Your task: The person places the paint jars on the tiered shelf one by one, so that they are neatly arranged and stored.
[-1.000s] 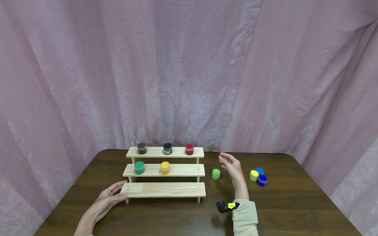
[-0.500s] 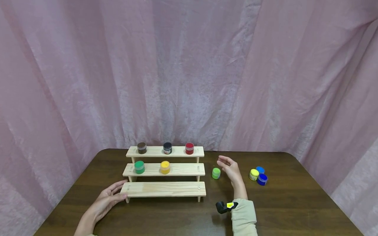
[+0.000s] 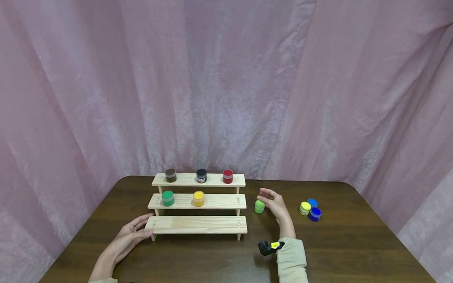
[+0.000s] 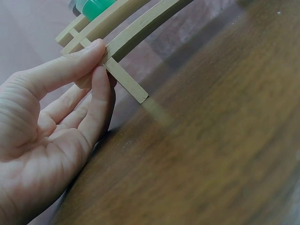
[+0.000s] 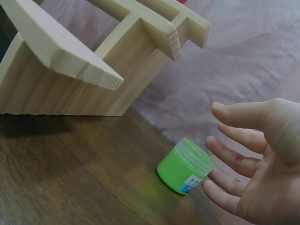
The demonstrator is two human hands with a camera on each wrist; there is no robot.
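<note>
My left hand (image 3: 124, 240) pinches the left end of the lowest step of a three-step wooden display rack (image 3: 198, 224). In the left wrist view its thumb (image 4: 70, 68) lies on the board's edge, with the index finger beneath. To the right of the rack, a light green paint jar (image 3: 259, 207) stands on the table. My right hand (image 3: 276, 205) hovers beside that jar, fingers loosely bent and apart. The right wrist view has the jar (image 5: 182, 168) close to the fingertips, with nothing gripped; whether a lower finger touches it I cannot tell.
Brown (image 3: 170, 176), black (image 3: 201, 176) and red (image 3: 228, 177) jars stand on the top step. Green (image 3: 168, 199) and yellow-orange (image 3: 198, 199) ones sit on the middle step. Yellow (image 3: 304, 208), light blue (image 3: 312, 203) and dark blue (image 3: 314, 214) jars cluster at right. A pink curtain (image 3: 226, 86) hangs behind.
My right hand has come down and slightly left, closer to the light green jar, and now overlaps its edge in the head view. The left hand keeps its hold on the rack.
</note>
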